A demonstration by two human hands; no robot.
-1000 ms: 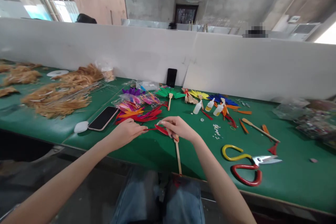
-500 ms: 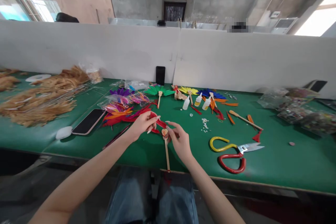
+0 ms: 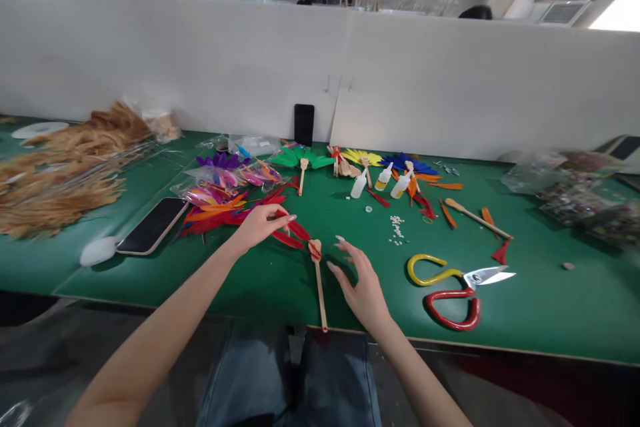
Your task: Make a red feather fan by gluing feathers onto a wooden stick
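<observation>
A wooden fan handle point(image 3: 321, 293) lies near the table's front edge, its wider head up, with red feathers point(image 3: 296, 229) reaching left from that head. Over these feathers is my left hand point(image 3: 263, 227), thumb and fingers pinched together; what they hold, if anything, is too small to make out. To the right of the handle, my right hand point(image 3: 361, 280) hovers with fingers apart and nothing in them. A pile of red and orange feathers point(image 3: 215, 219) lies left of my left hand.
Scissors point(image 3: 467, 277) lie right of my right hand, beyond them another wooden handle point(image 3: 477, 219). Glue bottles point(image 3: 384, 177), small white beads point(image 3: 397, 230) and coloured feather fans point(image 3: 306, 159) are farther back. A phone point(image 3: 153, 227) and tan fibres point(image 3: 65, 197) occupy the left.
My right hand has moved right, off the handle and feathers, and its fingers have spread. My left hand has moved slightly left. The view has tilted down.
</observation>
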